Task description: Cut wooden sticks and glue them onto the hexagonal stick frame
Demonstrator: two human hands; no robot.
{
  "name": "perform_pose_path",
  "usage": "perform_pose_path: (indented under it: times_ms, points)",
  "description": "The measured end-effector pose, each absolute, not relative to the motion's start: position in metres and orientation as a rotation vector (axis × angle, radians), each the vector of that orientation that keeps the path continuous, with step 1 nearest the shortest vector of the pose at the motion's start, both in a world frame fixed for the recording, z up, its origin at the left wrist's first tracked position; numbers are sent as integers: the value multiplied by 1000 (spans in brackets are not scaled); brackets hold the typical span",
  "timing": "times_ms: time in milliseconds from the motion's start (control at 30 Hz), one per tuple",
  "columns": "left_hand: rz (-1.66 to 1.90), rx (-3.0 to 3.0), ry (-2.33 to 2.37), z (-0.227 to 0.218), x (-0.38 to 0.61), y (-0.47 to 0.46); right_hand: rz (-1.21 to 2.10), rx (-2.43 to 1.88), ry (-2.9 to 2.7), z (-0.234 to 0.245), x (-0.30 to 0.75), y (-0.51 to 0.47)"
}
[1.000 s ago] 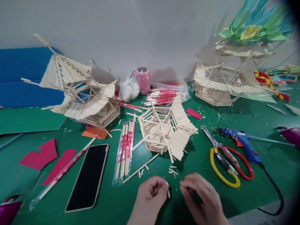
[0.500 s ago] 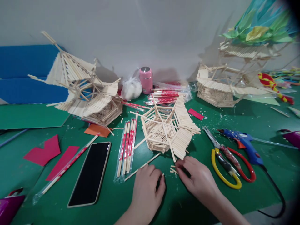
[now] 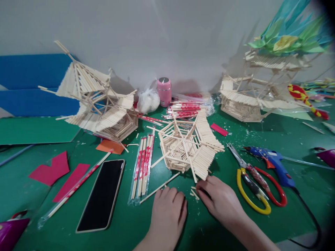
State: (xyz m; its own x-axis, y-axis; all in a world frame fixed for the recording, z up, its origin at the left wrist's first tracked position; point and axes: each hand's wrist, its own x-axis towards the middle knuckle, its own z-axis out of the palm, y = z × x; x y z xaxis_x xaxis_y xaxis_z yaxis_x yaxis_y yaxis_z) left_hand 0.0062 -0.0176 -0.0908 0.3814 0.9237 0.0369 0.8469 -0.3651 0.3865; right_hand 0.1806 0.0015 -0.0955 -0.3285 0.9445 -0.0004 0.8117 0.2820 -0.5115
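A small hexagonal model of wooden chopsticks [image 3: 180, 153] sits in front of me, with a slatted roof section on its right. My left hand [image 3: 169, 212] rests on the table with its fingers curled together, near a loose chopstick [image 3: 160, 188]; whatever lies under the fingers is hidden. Just below the model's roof corner, my right hand [image 3: 218, 195] is closed, thumb and fingertips drawn together beside several short stick pieces [image 3: 195, 194]. I cannot make out whether something small is between those fingertips.
Wrapped chopsticks [image 3: 142, 167] and a phone [image 3: 101, 195] lie left. To the right are scissors [image 3: 251, 188] and a blue glue gun [image 3: 274, 162] with its cord. Larger stick models stand back left [image 3: 102, 108] and back right [image 3: 240, 101]. A pink flask [image 3: 164, 92] stands by the wall.
My left hand has shifted slightly right, its thumb now tucked in. The short stick pieces by my right hand lie differently. The view has moved a little.
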Motion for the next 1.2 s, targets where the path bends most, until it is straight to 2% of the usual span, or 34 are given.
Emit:
perform_pose_path:
  times_ms: [267, 533, 733, 1000, 1200]
  points:
    - [574, 2138, 1459, -83, 11, -23, 641, -1607, -2156, -97, 184, -11]
    - [603, 1621, 1232, -60, 26, -20, 867, -1207, -2077, -78, 186, -29]
    - [593, 1297, 1206, -55, 27, -15, 749, -1203, -1977, -76, 186, -30]
    - [622, 1231, 1145, -50, 27, -13, 536, -1127, -1905, -68, 183, -29]
    - [814, 1018, 1222, -48, 25, -12, 379, -1195, -1778, -59, 180, -19]
